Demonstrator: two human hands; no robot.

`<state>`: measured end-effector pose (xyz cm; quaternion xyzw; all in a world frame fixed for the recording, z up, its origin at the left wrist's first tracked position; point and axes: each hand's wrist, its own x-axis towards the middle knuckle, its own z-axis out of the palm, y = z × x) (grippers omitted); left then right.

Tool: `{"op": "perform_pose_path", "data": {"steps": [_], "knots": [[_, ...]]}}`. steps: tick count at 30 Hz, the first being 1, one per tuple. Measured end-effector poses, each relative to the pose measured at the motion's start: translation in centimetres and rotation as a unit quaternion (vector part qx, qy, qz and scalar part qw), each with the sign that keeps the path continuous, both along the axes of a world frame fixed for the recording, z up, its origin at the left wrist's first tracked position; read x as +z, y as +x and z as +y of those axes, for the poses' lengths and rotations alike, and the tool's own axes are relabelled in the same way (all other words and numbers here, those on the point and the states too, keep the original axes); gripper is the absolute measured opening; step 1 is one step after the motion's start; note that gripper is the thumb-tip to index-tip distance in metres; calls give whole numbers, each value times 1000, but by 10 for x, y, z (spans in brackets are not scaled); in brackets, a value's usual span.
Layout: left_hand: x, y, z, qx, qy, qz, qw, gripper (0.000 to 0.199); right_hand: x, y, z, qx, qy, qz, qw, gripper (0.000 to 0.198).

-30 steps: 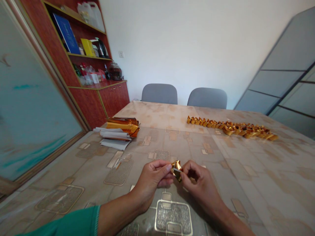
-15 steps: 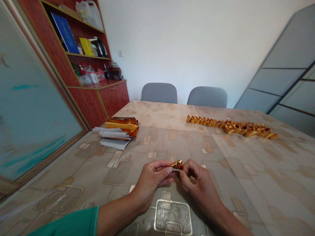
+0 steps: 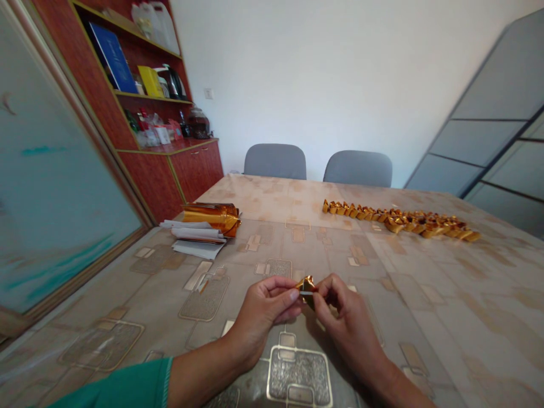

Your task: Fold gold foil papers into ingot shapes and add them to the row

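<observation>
Between my hands, just above the table, is a small piece of folded gold foil paper [image 3: 306, 286] with a pale strip across it. My left hand [image 3: 272, 306] pinches its left end between thumb and fingers. At the right end, my right hand [image 3: 343, 309] pinches it too, with the fingers curled. Part of the paper is hidden behind the fingertips. To the far left lies a stack of gold foil sheets [image 3: 208, 215], with white-backed papers [image 3: 198, 248] in front of it. Several folded gold paper ingots [image 3: 425, 222] stand in rows at the right.
A patterned cloth covers the table [image 3: 272, 198]. Beyond its far edge stand a grey chair [image 3: 275, 161] and another grey chair [image 3: 357, 168]. A red-brown cabinet [image 3: 170, 170] with loaded shelves is at the back left, beside a frosted glass door [image 3: 63, 170].
The fold at the top of the gold paper has shifted slightly under my fingers, its upper right part now more crumpled. Both hands stay nearly in place.
</observation>
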<state>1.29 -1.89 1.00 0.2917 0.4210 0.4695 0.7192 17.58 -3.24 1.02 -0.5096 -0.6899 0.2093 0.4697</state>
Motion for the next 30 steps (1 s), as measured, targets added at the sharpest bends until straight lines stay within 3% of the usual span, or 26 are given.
{"op": "perform_pose_path", "data": {"steps": [4,15,30], "knots": [[-2,1,1,12,10,5,1000,45,-1,-3,-2,13,12,-7,1000,18],[-2,0,0,12,7,11,1000,41,2,1,-3,29,-66,57,996,26],[-4,1,-3,1,24,34,999,42,-3,-3,-3,9,-54,12,998,24]]}}
